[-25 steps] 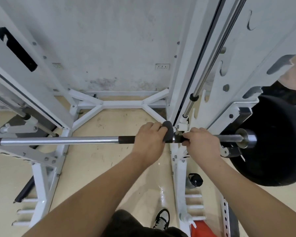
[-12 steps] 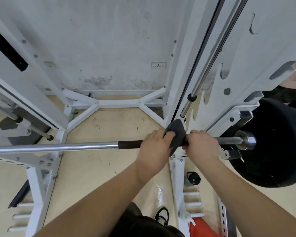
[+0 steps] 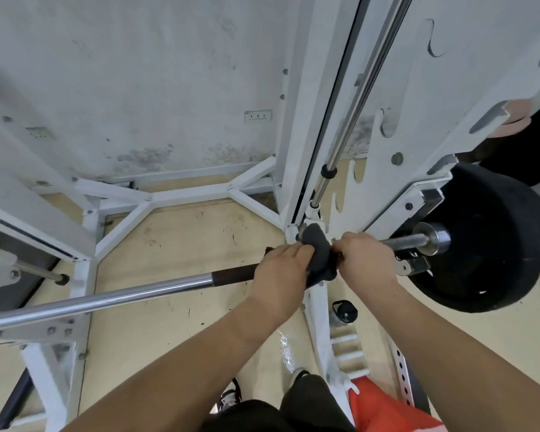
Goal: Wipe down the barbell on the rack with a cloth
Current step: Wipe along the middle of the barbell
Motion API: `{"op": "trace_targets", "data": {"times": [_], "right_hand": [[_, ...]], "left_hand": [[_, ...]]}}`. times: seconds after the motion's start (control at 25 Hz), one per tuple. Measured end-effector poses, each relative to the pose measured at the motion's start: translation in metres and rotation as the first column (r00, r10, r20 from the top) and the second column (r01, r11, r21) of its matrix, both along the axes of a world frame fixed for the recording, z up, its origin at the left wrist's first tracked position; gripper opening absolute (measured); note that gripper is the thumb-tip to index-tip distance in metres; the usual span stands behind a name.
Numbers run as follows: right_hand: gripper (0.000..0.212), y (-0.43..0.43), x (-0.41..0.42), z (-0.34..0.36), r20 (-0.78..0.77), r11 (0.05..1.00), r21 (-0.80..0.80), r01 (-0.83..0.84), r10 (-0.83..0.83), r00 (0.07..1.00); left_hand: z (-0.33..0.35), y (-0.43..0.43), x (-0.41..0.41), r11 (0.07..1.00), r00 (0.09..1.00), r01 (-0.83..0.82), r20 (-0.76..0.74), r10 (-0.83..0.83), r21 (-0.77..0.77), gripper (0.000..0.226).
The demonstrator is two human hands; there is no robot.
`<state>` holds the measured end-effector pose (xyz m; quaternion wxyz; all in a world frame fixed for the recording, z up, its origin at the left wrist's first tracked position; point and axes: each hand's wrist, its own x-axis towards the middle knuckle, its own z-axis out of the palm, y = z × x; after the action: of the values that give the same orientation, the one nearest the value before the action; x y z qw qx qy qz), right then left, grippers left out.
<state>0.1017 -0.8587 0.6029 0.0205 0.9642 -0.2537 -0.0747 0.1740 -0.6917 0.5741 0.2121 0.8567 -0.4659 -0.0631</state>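
Bright, even light; wide-angle bending at edges.

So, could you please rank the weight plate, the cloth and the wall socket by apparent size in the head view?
1. black weight plate
2. dark grey cloth, only partly visible
3. white wall socket, which is farthest from the camera, so only its apparent size is smallest

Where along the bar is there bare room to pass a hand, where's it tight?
Free: the barbell shaft left of the left hand, out to the picture's edge. A short bare stretch between right hand and black plate. Crowded: at the cloth, both hands beside the white upright.
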Motion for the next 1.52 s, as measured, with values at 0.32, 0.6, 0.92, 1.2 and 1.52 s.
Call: {"op": "trace_targets", "data": {"times": [0.32,0.6,0.92,1.2,1.52], "right_hand": [[0.015,-0.013,-0.002,-0.003,0.019,0.993,0.053,-0.110,0.109,0.994],[0.017,-0.028,-0.002,0.001,0.007,0.965,0.036,-0.261,0.261,0.965],[0.015,-0.025,-0.002,0.003,-0.026,0.928,-0.009,-0.373,0.373,0.927],[0.013,-0.024,0.004,0.004,-0.083,0.935,-0.027,-0.354,0.351,0.933],[0.016,-0.029,0.005,0.002,-0.042,0.938,0.017,-0.346,0.347,0.937]], "left_hand": [[0.009,0.091,0.014,0.900,0.901,-0.432,-0.025,0.434,0.048,0.022],[0.001,-0.032,-0.043,0.943,0.948,-0.318,-0.007,0.319,-0.101,0.035],[-0.021,0.055,-0.110,0.340,0.202,-0.933,-0.612,0.765,0.118,0.014],[0.005,0.048,-0.057,-0.206,-0.107,-0.974,-0.994,0.033,0.098,0.024],[-0.001,-0.034,-0.077,0.001,-0.135,-0.991,-0.991,0.022,0.135,0.024]]}}
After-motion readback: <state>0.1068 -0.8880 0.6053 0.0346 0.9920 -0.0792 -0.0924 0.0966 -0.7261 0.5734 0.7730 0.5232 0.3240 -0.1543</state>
